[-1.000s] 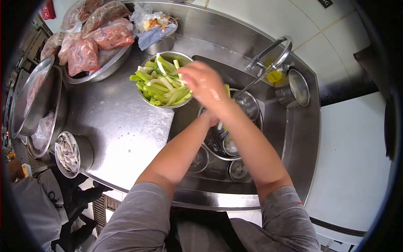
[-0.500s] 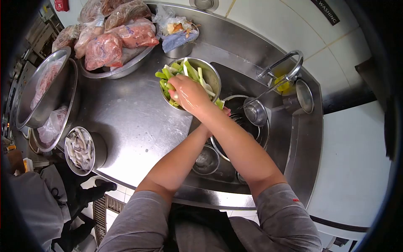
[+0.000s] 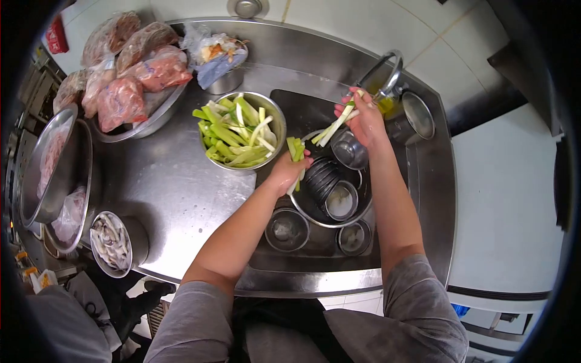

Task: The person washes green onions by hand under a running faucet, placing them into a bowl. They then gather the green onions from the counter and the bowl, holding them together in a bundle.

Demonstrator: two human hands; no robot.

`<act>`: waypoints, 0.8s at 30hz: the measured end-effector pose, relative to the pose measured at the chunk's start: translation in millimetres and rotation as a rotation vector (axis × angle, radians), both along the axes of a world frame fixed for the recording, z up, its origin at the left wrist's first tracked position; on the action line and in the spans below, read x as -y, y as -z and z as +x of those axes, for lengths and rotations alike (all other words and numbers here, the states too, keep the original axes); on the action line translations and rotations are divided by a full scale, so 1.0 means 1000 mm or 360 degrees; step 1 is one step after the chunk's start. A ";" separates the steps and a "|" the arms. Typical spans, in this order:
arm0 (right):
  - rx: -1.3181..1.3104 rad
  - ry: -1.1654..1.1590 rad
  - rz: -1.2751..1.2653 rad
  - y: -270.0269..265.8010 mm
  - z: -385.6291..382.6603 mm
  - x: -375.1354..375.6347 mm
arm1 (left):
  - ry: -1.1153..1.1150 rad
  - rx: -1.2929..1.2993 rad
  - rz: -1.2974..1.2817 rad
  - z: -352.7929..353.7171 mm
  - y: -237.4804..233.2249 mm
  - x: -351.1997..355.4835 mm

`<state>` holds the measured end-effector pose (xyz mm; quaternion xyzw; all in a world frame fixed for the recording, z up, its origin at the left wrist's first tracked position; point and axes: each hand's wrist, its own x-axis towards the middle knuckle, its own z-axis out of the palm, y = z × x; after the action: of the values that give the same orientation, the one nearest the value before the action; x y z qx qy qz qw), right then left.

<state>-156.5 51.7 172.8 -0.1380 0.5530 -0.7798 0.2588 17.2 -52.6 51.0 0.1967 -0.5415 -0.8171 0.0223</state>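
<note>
My left hand (image 3: 289, 172) is closed around a few short green and white spring onion pieces (image 3: 296, 149), just right of a steel bowl (image 3: 279, 121). Cut spring onions (image 3: 236, 130) fill that bowl on the counter. Under the tap (image 3: 396, 65), my right hand (image 3: 368, 124) grips several paler spring onion stalks (image 3: 334, 128), their white ends pointing down and left. Beneath both hands, the sink holds a large bowl with dark stacked dishes (image 3: 321, 178) and a small steel bowl (image 3: 349, 150).
Bagged meat (image 3: 124, 100) is piled in a wide bowl at the back left. A container of squid-like strips (image 3: 111, 242) stands at the counter's front left. More steel bowls (image 3: 287, 230) sit in the sink. Another person's sleeve (image 3: 57, 314) shows at lower left.
My right hand has left the onion bowl and moved right to the tap with stalks in it. My left hand, earlier mostly hidden under the right arm, now shows holding pieces.
</note>
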 end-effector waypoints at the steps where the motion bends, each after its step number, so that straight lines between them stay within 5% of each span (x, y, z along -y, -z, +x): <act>1: 0.0059 -0.0125 0.0011 0.007 -0.009 -0.007 | -0.0070 -0.0066 0.0009 -0.008 -0.002 -0.003; 6: 0.0226 -0.0398 0.0044 0.009 -0.024 -0.028 | -0.0222 -0.0109 0.0204 -0.050 -0.033 -0.013; 12: 0.0175 -0.0228 0.0031 0.013 -0.023 -0.028 | 0.0100 -0.0436 -0.0493 -0.080 -0.052 -0.036; 16: -0.0287 0.0004 0.0202 0.020 -0.028 -0.020 | 0.0106 -0.0296 0.0106 -0.085 -0.061 -0.049; 18: -0.0748 0.0428 0.0872 0.025 -0.034 -0.015 | 0.0017 -0.0381 -0.0195 -0.087 -0.061 -0.063; 20: -0.0729 0.0422 0.0839 0.036 -0.035 -0.013 | -0.0073 -0.0463 -0.0487 -0.088 -0.056 -0.067; 22: -0.0396 0.0048 0.0410 0.036 -0.024 -0.015 | -0.0134 -0.0282 -0.0121 -0.091 -0.050 -0.058; 24: -0.0398 0.0068 0.0498 0.046 -0.006 -0.017 | -0.0210 -0.0281 -0.0117 -0.089 -0.050 -0.049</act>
<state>-162.1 68.5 126.3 -0.1801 0.6980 -0.6665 0.1900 -71.7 -3.7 101.2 0.1582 -0.5529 -0.8076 0.1308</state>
